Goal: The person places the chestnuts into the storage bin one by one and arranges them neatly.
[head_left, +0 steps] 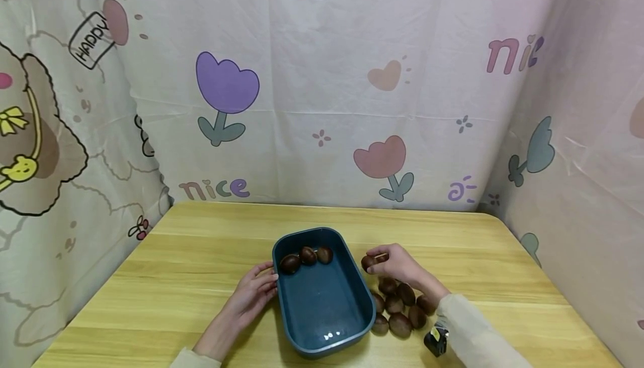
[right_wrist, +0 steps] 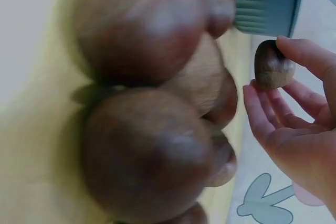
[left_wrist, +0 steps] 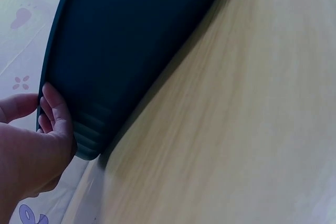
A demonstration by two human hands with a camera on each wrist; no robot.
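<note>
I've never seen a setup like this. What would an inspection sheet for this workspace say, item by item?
Surface: wooden table with a light grain.
Job's things: dark blue box, with three chestnuts lying inside, toward its far end; a pile of chestnuts sits on the table just right of the box.
Clutter: small black device at the right sleeve.
Hands: left hand touches the box's left side; right hand pinches a chestnut between thumb and fingers.
Cables: nothing seen.
Surroundings: pale cloth printed with flowers, hearts and words, behind the table and at both sides.
</note>
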